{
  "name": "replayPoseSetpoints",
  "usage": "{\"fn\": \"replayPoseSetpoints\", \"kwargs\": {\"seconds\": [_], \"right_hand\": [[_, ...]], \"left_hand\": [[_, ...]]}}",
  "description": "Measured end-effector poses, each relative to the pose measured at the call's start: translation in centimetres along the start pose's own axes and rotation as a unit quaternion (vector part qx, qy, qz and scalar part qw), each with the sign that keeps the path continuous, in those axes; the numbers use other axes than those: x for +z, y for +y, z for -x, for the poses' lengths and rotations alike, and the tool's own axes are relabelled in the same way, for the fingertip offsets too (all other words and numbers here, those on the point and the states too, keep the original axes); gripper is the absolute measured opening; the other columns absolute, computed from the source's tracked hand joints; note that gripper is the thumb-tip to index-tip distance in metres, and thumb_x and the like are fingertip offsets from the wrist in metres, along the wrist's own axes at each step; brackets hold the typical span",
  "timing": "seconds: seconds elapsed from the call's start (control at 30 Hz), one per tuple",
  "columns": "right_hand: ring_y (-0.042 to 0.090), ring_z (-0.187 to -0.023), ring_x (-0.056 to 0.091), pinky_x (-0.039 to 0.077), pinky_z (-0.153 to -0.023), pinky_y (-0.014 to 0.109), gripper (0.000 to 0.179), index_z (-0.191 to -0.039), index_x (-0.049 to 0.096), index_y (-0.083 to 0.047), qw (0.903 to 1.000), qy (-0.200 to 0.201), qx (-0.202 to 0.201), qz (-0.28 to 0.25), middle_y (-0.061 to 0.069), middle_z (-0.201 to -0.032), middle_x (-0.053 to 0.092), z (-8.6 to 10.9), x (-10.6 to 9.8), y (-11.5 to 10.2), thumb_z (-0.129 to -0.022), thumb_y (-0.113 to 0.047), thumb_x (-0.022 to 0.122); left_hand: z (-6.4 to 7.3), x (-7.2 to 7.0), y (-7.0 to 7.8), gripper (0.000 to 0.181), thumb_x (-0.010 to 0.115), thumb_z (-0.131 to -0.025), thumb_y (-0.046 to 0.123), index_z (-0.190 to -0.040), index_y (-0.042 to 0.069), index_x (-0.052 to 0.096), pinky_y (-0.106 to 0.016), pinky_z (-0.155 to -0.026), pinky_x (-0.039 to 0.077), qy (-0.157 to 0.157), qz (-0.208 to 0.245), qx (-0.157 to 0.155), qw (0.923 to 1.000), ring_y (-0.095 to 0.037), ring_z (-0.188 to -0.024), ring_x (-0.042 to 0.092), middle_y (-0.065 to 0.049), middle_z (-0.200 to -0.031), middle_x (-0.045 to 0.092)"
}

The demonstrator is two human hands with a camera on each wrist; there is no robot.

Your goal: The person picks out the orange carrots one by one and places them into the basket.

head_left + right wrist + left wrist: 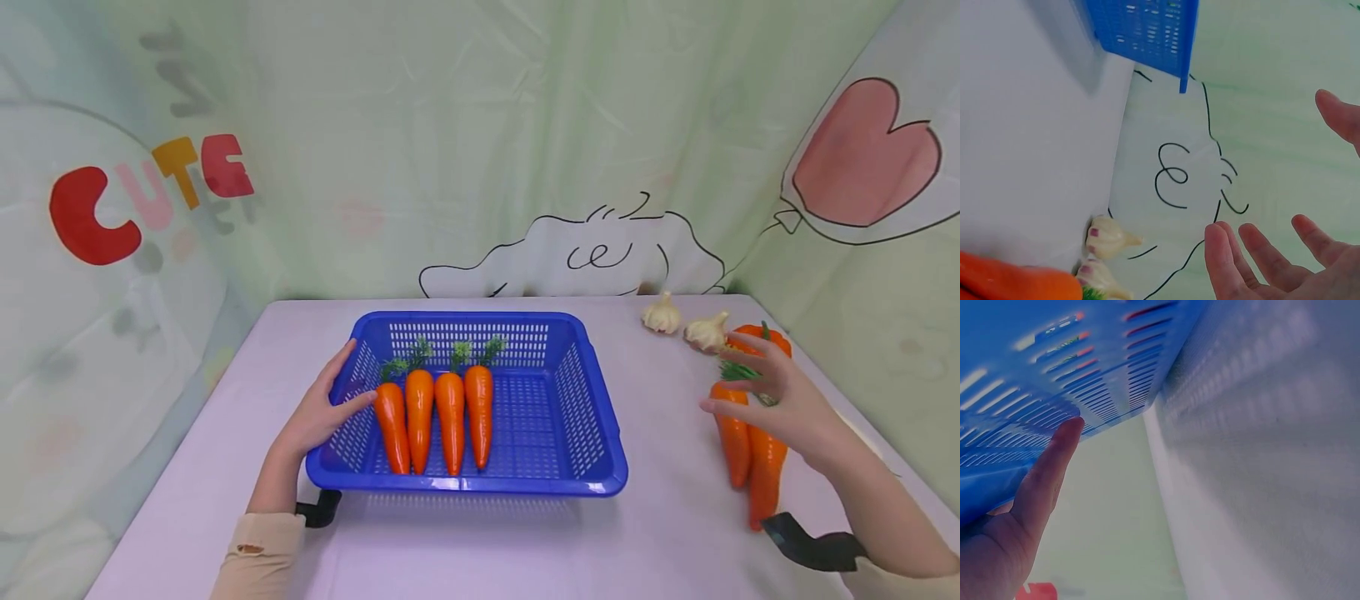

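Note:
A blue plastic basket [465, 485] stands on the table with several orange carrots [450, 417] side by side in its left half, green tops toward the back. My left hand [318, 412] grips the basket's left rim, thumb inside by the leftmost carrot. In the left wrist view, a finger [1047, 481] lies along the slotted outer wall. On the right, my right hand [791, 408] hovers with spread fingers, holding nothing. Below it two carrots [767, 479] lie on the table; the hand partly hides their tops and an orange bell pepper [772, 337].
Two garlic bulbs [662, 314] sit at the table's back right, near the pepper. A printed curtain [390, 150] hangs behind and along both sides of the white table [450, 558]. Something pale at the right edge is mostly hidden by my right arm.

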State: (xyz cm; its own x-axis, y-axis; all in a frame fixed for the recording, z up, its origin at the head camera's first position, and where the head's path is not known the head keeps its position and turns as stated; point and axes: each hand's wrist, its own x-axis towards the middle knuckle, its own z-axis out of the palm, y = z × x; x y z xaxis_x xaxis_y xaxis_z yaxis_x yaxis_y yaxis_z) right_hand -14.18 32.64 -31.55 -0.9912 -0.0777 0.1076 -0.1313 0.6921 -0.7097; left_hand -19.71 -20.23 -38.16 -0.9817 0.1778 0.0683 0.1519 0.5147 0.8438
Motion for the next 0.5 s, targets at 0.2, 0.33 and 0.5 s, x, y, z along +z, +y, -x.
{"fn": "replayPoseSetpoints", "kwargs": {"seconds": [0.2, 0.33, 0.5], "right_hand": [[0.036, -0.100, 0.047, 0.053, -0.064, 0.045, 0.083, -0.146, 0.013, -0.014, 0.9998, -0.002, 0.018, 0.009, 0.031, -0.132, 0.030, 0.6, -0.3, 1.9, -0.084, -0.020, 0.067], [0.042, -0.100, 0.046, 0.052, -0.065, 0.051, 0.084, -0.146, 0.010, -0.008, 0.9993, -0.008, 0.034, 0.017, 0.034, -0.132, 0.028, 0.8, -0.5, 3.1, -0.084, -0.021, 0.066], [0.056, -0.104, 0.037, 0.049, -0.066, 0.059, 0.085, -0.145, 0.008, -0.005, 0.9982, -0.019, 0.055, 0.010, 0.036, -0.131, 0.025, 1.3, -0.4, 4.8, -0.085, -0.022, 0.065]], "left_hand": [[-0.1, 0.0, 0.0, 0.079, 0.062, -0.085, 0.036, -0.147, 0.030, 0.013, -0.065, -0.099, 0.020, 0.000, 0.001, -0.002, 1.0000, -0.039, -0.135, 0.016, -0.010, -0.152, 0.013], [-0.2, 0.0, 0.0, 0.079, 0.062, -0.085, 0.038, -0.147, 0.030, 0.013, -0.065, -0.099, 0.020, 0.000, 0.000, -0.003, 1.0000, -0.038, -0.135, 0.016, -0.010, -0.152, 0.013], [-0.1, 0.0, -0.1, 0.079, 0.062, -0.085, 0.038, -0.147, 0.029, 0.014, -0.065, -0.098, 0.021, 0.002, 0.001, -0.004, 1.0000, -0.038, -0.135, 0.016, -0.010, -0.152, 0.012]]}}
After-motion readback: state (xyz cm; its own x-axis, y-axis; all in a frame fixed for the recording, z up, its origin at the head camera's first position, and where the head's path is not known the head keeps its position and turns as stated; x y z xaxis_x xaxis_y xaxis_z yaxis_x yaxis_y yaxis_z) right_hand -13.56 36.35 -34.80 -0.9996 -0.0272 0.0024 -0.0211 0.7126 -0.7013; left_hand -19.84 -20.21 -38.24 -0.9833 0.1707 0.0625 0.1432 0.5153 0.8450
